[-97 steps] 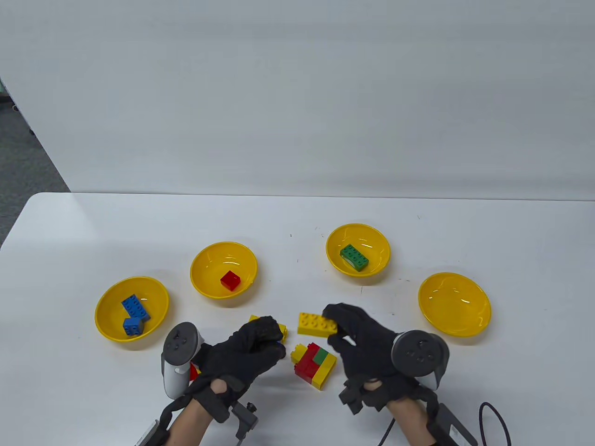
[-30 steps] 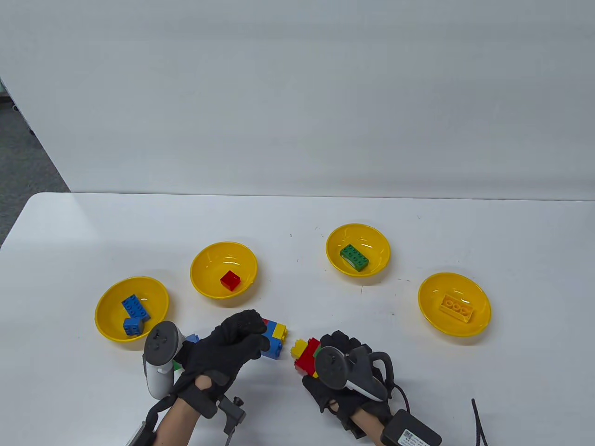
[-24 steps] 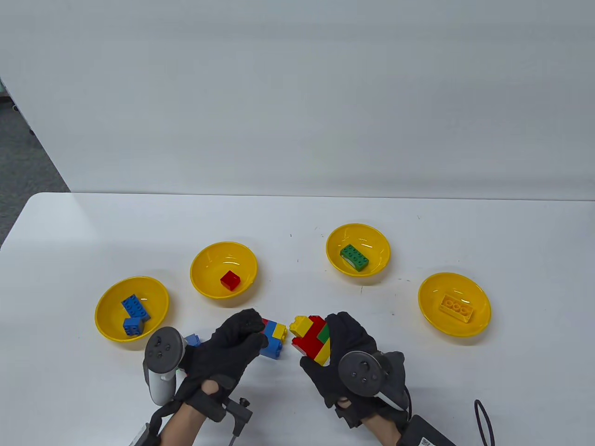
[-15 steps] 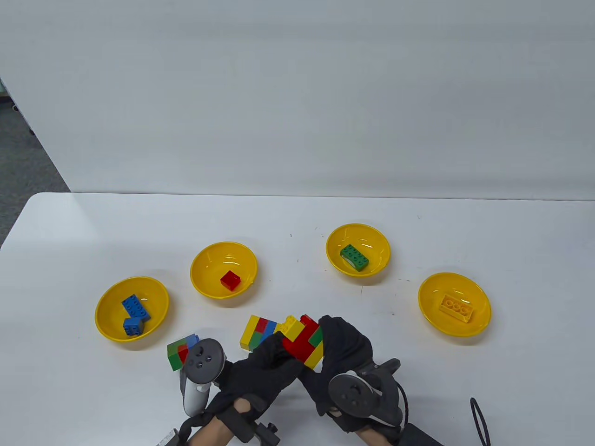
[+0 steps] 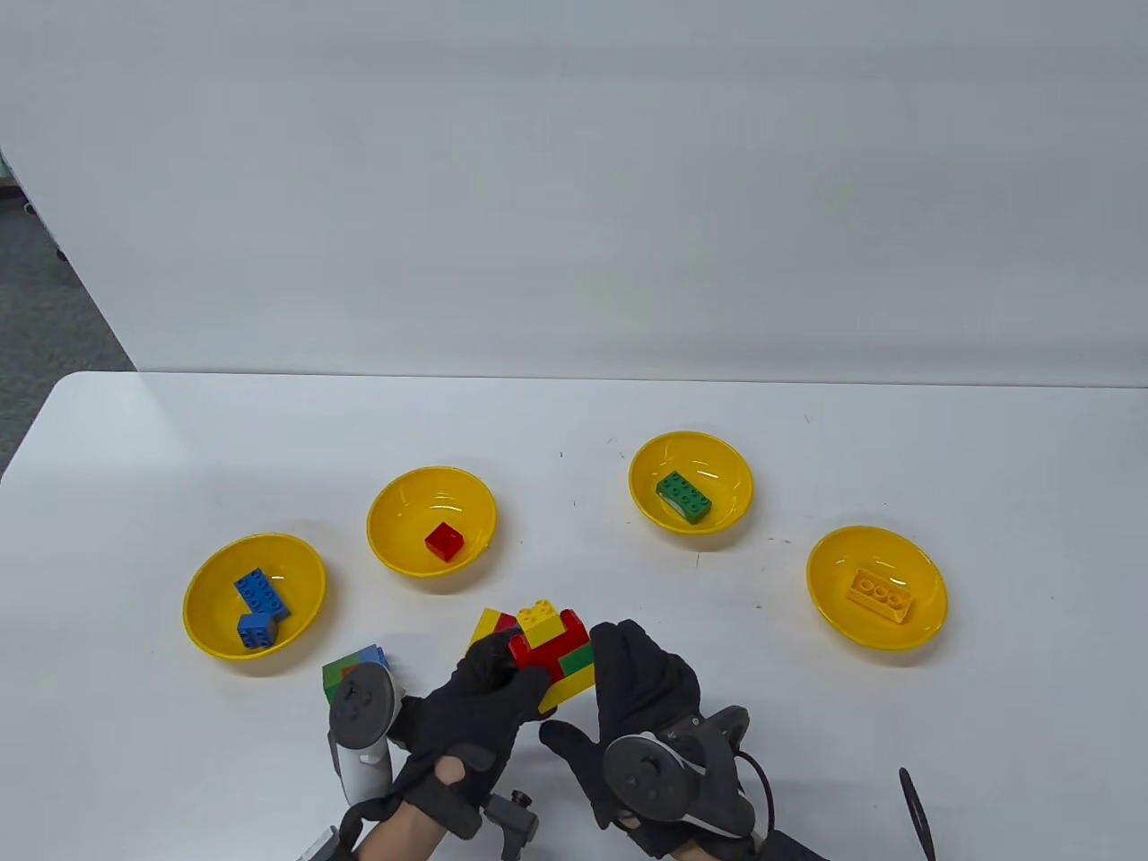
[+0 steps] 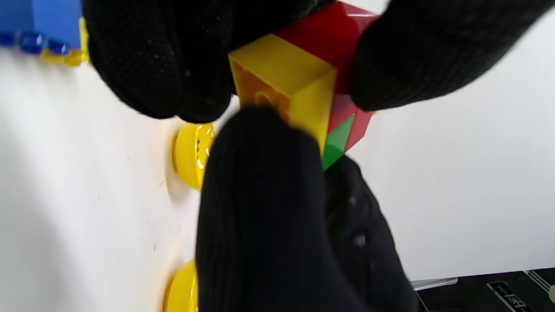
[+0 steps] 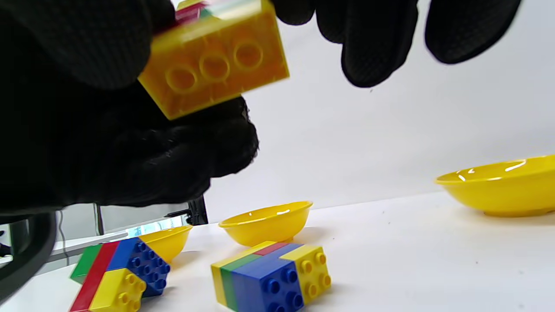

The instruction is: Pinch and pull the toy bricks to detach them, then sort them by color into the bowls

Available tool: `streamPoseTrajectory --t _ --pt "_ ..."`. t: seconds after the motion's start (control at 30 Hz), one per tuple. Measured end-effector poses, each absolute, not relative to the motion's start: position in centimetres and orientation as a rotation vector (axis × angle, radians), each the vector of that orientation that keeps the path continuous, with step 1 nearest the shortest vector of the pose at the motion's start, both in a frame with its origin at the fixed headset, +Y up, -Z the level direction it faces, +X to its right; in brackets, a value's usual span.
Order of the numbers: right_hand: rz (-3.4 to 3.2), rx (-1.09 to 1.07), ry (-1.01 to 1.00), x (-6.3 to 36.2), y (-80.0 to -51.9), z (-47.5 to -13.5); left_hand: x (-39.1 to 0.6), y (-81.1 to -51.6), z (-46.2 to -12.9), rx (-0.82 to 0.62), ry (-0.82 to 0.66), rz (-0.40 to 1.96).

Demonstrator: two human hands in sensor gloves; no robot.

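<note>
A red, yellow and green brick cluster [image 5: 560, 659] hangs above the table's near edge, a small yellow brick on top. My left hand [image 5: 498, 668] grips its left side, fingers curled over the red and yellow bricks [image 6: 303, 73]. My right hand [image 5: 623, 659] holds its right side, with a thumb below the cluster. In the right wrist view the yellow underside [image 7: 217, 65] shows, and two right fingers [image 7: 373, 43] hang free of it. Two more clusters lie on the table: a yellow, red and blue one [image 5: 489, 623] and a green, red and blue one [image 5: 350, 668].
Four yellow bowls stand in an arc. The left bowl [image 5: 211, 619] holds two blue bricks, the second bowl [image 5: 395, 529] a red brick, the third bowl [image 5: 731, 502] a green brick, and the right bowl [image 5: 843, 574] a yellow brick [image 5: 883, 595]. A black cable [image 5: 915, 807] lies at the bottom right.
The long yellow brick went from my right hand into the right bowl. My right hand picked up the cluster and raised it; my left hand let go of the other cluster and gripped this one.
</note>
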State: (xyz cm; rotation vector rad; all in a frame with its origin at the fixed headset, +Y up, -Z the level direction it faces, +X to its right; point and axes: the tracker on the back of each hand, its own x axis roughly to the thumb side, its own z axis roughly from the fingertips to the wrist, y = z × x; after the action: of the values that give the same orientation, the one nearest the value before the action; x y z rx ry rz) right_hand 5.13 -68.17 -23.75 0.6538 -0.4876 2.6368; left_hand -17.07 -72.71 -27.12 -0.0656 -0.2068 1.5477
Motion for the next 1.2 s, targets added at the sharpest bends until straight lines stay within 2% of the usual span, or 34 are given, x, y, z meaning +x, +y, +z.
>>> streamPoseTrajectory --t 0.13,0.23,0.47,0.67,0.87,0.93,1.03,1.13,1.2 --pt "2.478 0.650 -0.532 7.1 -66.5 -24.3 -18.3 -71.8 -27.7 -0.009 -0.262 1.468" --pt "2.253 0.668 -0.522 8.8 -66.0 -25.0 -18.2 -71.2 -28.1 -0.019 -0.348 1.399" --pt "2.082 0.830 -0.248 9.2 -67.4 -26.6 -16.6 -70.8 -28.1 -0.117 -0.491 1.135" --pt "2.130 0.873 -0.285 8.3 -67.9 -26.2 -15.4 -71.4 -27.8 -0.174 -0.558 1.052" --pt "2.105 0.741 -0.242 8.5 -67.9 -26.3 -15.1 -71.8 -27.9 -0.229 -0.574 1.112" --pt "1.986 0.650 -0.147 9.2 -68.4 -27.0 -15.2 -71.8 -28.0 -0.217 -0.597 1.074" --pt "1.890 0.512 -0.121 10.6 -68.8 -27.9 -15.3 -71.8 -28.0 -0.244 -0.584 1.145" --pt "1.912 0.366 -0.287 13.9 -67.5 -29.2 -15.5 -72.1 -28.1 -0.241 -0.558 1.129" --pt "2.038 0.251 -0.475 17.5 -66.4 -29.9 -15.7 -72.2 -28.1 -0.239 -0.542 1.123"
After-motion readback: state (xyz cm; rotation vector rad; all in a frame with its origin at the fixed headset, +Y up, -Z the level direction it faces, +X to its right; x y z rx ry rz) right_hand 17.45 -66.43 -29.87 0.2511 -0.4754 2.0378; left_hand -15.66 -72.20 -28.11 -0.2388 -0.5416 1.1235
